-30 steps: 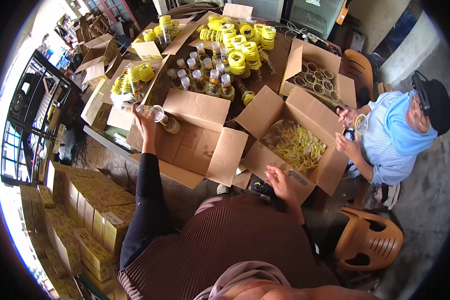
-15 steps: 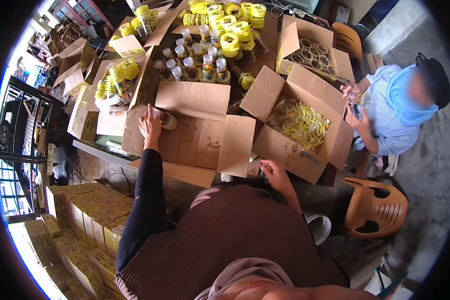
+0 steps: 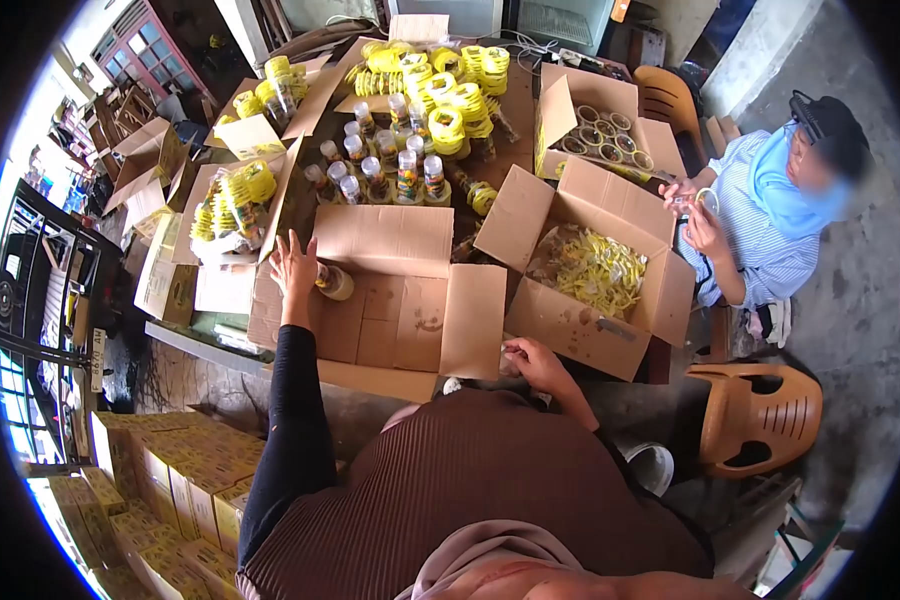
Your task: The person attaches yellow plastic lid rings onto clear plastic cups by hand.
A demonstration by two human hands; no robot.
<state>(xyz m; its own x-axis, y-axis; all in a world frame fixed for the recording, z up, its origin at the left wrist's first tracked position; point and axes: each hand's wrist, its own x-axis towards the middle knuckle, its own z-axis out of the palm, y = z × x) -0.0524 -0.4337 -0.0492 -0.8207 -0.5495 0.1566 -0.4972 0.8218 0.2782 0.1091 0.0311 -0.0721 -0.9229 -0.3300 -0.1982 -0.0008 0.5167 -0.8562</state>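
Observation:
An open cardboard box point(image 3: 380, 240) stands before me on the table, and a single jar with a pale body point(image 3: 336, 283) lies tilted at its left end. Over the left flap, right beside the jar's lid end, my left hand point(image 3: 295, 272) is open with its fingers spread and nothing in them. Close to the box's near right corner, my right hand point(image 3: 537, 364) has its fingers closed around a small, clear-looking item, and I cannot tell what it is. Behind the box stands a group of clear-topped jars point(image 3: 407, 180) with coloured labels.
Yellow ring bundles point(image 3: 450, 125) are heaped at the back. On the right, one box point(image 3: 610, 350) holds yellow strips point(image 3: 598, 270); another point(image 3: 650, 95) holds round jars. A co-worker point(image 3: 750, 230) handles a clear container. An orange chair point(image 3: 770, 415) and stacked cartons point(image 3: 170, 470) stand nearby.
My left hand's fingers have spread apart beside the jar. My right hand has shifted slightly, fingers still closed. The whole view has tilted, so the table sits lower in the frame.

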